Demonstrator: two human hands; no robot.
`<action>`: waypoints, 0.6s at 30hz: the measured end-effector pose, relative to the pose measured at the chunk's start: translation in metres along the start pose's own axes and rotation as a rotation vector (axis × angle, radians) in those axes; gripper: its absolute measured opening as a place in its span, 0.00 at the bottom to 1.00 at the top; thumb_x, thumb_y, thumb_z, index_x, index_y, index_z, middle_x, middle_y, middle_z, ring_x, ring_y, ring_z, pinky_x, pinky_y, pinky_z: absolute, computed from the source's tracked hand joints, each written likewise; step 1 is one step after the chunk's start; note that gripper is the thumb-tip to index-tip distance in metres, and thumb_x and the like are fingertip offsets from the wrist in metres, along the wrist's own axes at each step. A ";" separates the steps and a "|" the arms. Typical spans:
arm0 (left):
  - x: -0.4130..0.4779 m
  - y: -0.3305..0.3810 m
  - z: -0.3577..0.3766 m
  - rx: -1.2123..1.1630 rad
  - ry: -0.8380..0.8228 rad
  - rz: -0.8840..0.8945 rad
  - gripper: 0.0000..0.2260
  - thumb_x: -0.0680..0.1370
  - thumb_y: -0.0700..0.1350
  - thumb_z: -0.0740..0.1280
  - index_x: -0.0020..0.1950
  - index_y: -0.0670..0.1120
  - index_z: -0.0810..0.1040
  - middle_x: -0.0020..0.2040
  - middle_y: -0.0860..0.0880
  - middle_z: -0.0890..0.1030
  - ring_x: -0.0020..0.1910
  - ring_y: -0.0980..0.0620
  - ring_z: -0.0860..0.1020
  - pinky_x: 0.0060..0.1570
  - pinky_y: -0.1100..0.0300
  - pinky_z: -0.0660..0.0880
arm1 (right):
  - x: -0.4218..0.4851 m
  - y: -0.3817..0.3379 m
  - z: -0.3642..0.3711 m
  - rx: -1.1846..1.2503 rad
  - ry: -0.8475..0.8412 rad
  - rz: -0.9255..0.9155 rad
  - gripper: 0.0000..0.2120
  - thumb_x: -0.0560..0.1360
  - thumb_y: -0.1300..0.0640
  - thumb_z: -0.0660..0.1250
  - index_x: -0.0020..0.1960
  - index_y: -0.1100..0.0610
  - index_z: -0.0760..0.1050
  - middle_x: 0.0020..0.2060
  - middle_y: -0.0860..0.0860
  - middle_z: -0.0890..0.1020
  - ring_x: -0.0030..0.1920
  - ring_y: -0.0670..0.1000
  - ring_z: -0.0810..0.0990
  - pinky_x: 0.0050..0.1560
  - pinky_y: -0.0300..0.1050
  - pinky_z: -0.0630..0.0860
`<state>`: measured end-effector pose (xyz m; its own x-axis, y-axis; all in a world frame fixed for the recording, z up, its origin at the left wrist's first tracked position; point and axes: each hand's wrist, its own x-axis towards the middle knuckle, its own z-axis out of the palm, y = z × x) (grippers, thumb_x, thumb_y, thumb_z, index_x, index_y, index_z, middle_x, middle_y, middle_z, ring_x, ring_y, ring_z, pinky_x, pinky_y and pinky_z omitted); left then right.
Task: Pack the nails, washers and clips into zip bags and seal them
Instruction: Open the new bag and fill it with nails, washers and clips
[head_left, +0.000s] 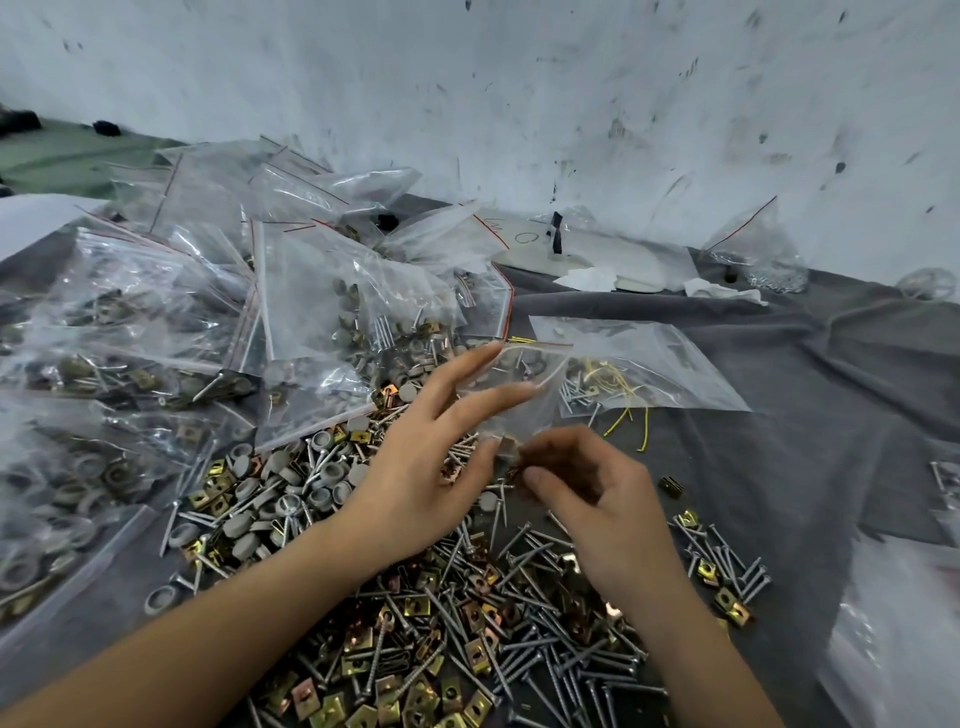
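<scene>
Nails (546, 656) below; left hand (431, 460) holds zip bag (517, 410), right hand (589, 486) clips (515, 465).

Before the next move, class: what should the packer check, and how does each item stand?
1. Zip bag held open: ok, the left hand holds it spread.
2. Clips in hand: ok, the right hand pinches them beside the bag.
3. Bag's contents so far: cannot tell, blurred.
4. Nails and washers close by: ok, loose on the cloth.
5. Bag sealed: not ok, not yet done.
</scene>
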<state>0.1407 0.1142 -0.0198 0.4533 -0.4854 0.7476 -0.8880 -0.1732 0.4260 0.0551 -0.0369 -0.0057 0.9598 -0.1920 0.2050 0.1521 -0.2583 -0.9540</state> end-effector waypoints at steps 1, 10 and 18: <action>0.000 0.000 0.000 -0.007 -0.040 0.013 0.20 0.76 0.37 0.63 0.67 0.50 0.70 0.73 0.42 0.64 0.73 0.47 0.65 0.69 0.55 0.66 | 0.000 0.000 0.000 0.025 0.018 -0.012 0.10 0.74 0.69 0.67 0.46 0.54 0.79 0.41 0.48 0.84 0.42 0.46 0.83 0.45 0.36 0.78; 0.000 0.001 0.001 -0.017 -0.090 0.031 0.09 0.75 0.39 0.69 0.54 0.38 0.80 0.73 0.39 0.65 0.73 0.47 0.65 0.70 0.52 0.66 | 0.000 -0.002 0.000 0.174 0.094 -0.040 0.11 0.74 0.70 0.66 0.45 0.56 0.80 0.38 0.51 0.84 0.40 0.48 0.84 0.42 0.35 0.78; 0.000 0.001 0.002 -0.012 -0.094 0.059 0.11 0.75 0.39 0.69 0.57 0.38 0.80 0.71 0.38 0.66 0.72 0.46 0.67 0.69 0.53 0.67 | 0.000 -0.004 -0.003 0.314 0.103 0.000 0.08 0.73 0.71 0.65 0.45 0.61 0.78 0.36 0.54 0.84 0.36 0.50 0.84 0.39 0.36 0.78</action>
<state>0.1394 0.1120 -0.0200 0.3909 -0.5729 0.7204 -0.9115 -0.1319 0.3896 0.0539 -0.0384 -0.0012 0.9334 -0.2905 0.2108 0.2328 0.0428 -0.9716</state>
